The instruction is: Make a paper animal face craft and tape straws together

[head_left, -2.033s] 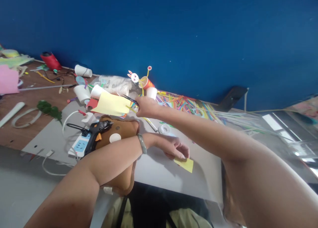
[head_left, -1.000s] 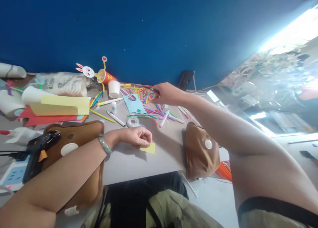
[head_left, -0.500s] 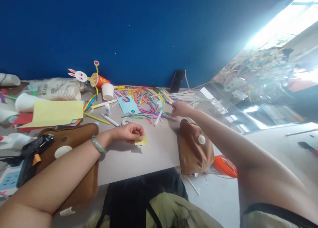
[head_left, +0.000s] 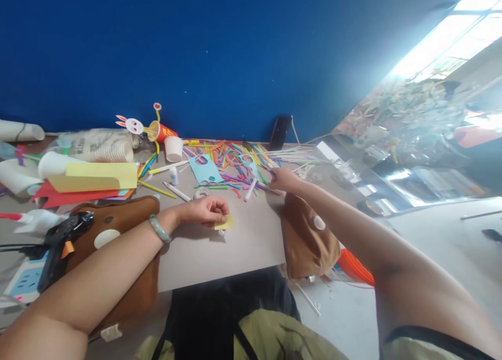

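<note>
Over the grey tabletop [head_left: 251, 240], my left hand [head_left: 212, 211] pinches a small yellow paper piece [head_left: 225, 223]. A small whitish item [head_left: 221, 233] shows just below that paper. My right hand [head_left: 284, 180] is stretched out at the right end of the pile of coloured sticks [head_left: 231, 156]; its fingers are pressed together, and what they hold, if anything, is too small to make out. Left of it lie a pink-tipped marker [head_left: 250, 189] and a light blue sheet with cut-out holes [head_left: 205, 169]. A tape roll [head_left: 202, 193] sits just behind my left hand.
Brown cloth bags lie at the left [head_left: 145, 213] and right [head_left: 306, 240]. Yellow paper [head_left: 102, 175], stacked cups [head_left: 113, 152], a white cup [head_left: 173, 149] and a glue gun [head_left: 58, 250] are at the left. A black phone-like object [head_left: 280, 132] leans against the blue wall.
The view has shifted slightly, so the table items appear a little lower and further right. Both hands keep nearly the same places, the left still pinching the yellow paper.
</note>
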The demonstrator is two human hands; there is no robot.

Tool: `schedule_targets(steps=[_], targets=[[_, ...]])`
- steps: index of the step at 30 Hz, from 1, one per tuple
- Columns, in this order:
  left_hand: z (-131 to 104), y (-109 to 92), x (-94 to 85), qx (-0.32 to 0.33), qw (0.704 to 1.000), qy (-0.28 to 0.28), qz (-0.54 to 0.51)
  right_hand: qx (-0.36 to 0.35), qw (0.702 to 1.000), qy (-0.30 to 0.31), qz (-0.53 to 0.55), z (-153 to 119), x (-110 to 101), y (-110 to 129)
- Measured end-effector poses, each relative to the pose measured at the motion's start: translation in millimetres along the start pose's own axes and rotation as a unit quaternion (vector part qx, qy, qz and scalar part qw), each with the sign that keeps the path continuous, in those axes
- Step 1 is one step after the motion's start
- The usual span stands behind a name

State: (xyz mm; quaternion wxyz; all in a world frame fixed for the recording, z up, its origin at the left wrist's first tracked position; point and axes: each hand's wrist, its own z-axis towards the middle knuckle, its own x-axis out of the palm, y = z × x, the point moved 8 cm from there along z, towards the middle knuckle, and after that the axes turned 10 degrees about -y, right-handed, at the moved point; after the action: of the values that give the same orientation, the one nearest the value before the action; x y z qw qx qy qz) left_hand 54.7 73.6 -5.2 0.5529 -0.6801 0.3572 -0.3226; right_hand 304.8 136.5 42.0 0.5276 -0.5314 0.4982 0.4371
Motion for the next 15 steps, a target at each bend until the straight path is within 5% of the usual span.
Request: schedule_targets(steps=[4,7,12,15], targets=[[1,1,-0.5,0.004,1.0,0.006,-0.006,-0.014,0.999,-0.028,0.005,-4,-5,11],[1,0,-0.6,0.001,1.0,0.01,-0.007,0.003,0.998,-0.056,0.002,1,-24,-4],[-4,-5,0.5,-0.035,0.999,-0.001,-0.002,0.125,0.979,-0.161,0.001,15,-75,-91],[-7,-10,1.8,-0.038,0.999,-0.011,0.005,0.184,0.973,-0.135,-0.019,17,-73,-145]])
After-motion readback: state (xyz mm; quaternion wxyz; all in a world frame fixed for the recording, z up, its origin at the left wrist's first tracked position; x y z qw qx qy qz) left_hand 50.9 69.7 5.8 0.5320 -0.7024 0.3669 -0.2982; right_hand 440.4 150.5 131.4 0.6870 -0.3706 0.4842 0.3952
